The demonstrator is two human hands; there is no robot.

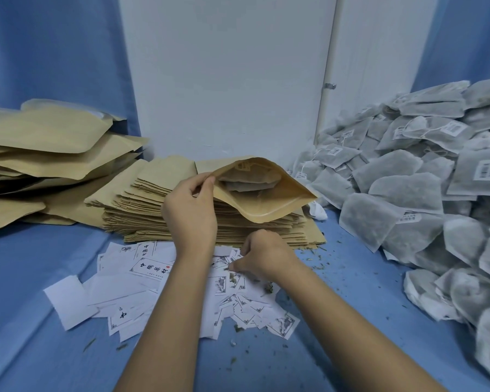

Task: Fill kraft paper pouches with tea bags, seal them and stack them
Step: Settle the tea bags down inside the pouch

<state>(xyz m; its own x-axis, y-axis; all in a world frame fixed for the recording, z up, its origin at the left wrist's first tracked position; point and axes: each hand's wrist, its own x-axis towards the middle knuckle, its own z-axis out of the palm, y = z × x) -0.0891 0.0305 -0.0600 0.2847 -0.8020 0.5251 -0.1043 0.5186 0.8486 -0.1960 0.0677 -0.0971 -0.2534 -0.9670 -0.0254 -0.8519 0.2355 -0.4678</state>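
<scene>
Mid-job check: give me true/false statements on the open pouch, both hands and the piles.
1. The left hand pinches the open pouch by its rim. True.
2. The open pouch is empty. False: tea bags lie inside.
3. The right hand is down on the paper slips. True.
4. The tea bag heap lies left of the hands. False: it lies to the right.
5. The flat pouch stack lies behind the slips. True.
</scene>
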